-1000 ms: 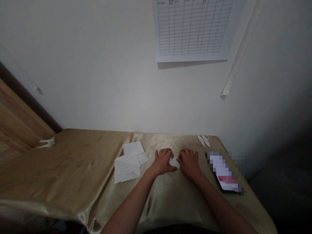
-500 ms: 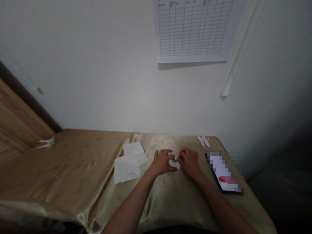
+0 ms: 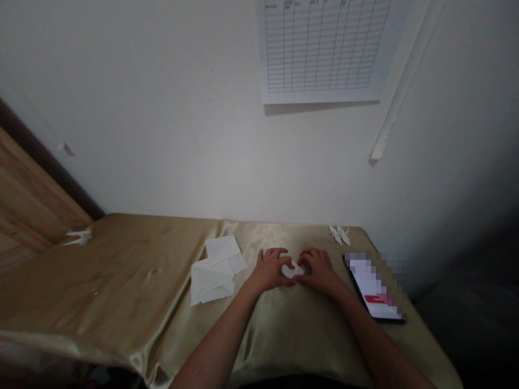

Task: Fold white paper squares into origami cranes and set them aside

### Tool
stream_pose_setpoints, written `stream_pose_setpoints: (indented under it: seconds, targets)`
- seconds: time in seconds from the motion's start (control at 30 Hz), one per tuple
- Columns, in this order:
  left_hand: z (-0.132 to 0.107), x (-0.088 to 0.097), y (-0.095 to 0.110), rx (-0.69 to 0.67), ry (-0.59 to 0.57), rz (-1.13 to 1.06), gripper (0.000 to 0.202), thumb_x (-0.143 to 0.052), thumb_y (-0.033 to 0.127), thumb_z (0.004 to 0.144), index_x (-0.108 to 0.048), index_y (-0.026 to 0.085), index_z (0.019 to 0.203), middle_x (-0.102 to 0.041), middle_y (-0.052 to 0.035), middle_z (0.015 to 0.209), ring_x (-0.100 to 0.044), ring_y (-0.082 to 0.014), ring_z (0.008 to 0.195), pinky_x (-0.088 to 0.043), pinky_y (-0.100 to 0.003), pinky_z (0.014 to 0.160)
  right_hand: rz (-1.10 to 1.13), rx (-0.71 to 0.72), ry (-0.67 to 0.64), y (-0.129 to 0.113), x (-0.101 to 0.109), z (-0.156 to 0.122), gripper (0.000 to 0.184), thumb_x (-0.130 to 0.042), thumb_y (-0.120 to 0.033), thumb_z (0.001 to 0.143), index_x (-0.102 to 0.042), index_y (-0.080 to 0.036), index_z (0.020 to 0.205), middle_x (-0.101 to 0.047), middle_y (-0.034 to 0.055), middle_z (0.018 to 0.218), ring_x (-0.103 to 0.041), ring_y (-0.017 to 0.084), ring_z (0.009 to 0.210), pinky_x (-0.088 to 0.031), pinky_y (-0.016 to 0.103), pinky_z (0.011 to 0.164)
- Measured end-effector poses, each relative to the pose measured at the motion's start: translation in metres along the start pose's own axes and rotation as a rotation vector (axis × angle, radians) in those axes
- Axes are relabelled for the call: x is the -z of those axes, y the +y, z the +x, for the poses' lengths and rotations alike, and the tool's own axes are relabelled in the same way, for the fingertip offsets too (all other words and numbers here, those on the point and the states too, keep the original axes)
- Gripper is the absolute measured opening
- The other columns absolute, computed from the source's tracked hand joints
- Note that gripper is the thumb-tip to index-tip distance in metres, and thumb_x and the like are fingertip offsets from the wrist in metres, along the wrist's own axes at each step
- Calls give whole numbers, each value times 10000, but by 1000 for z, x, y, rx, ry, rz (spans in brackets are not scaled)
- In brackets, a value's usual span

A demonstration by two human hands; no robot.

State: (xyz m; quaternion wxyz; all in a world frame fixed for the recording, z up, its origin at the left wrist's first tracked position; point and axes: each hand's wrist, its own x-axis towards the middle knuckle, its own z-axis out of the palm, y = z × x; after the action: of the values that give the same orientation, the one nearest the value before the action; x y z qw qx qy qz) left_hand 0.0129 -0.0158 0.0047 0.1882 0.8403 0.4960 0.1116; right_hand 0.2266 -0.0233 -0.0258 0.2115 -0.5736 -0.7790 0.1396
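Note:
Between my two hands, on the gold satin cloth, lies a small white piece of paper; its folds are too small to make out. My left hand grips the paper's left side, thumb at the near edge and forefinger at the far edge. From the other side my right hand pinches it, thumb meeting the left thumb at the near edge. Parts of the paper are covered by the fingers. Left of my left hand, several white paper sheets overlap on the cloth.
Two folded paper cranes sit at the back right of the table. A phone with a lit, partly blurred screen lies right of my right hand. White scraps rest at the far left. A printed chart hangs on the wall.
My right thumb has come down to the paper's near edge beside the left thumb, and the right hand has turned and shifted slightly right. My left hand stays nearly in place.

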Motion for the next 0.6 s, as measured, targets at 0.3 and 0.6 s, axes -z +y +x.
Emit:
stream_pose_setpoints:
  seconds: [0.3, 0.6]
  targets:
    - [2, 1, 1, 7, -8, -8, 485, -903, 511, 682, -738, 370, 1116, -509, -33, 1546, -391, -381, 1467, -128, -753, 1203, 57, -105, 55, 3, -4, 13, 136, -800, -383, 800, -798, -280, 889, -688, 35, 1057, -591, 237, 1112, -359, 379, 1042]
    - [1, 0, -1, -15, 5, -8, 455, -907, 498, 685, -746, 367, 1089, -522, -34, 1531, -414, -363, 1458, -148, -720, 1215, -30, -109, 54, 1, -8, 13, 111, -687, -326, 907, -785, -275, 917, -693, 44, 1070, -555, 250, 1145, -322, 393, 1050]
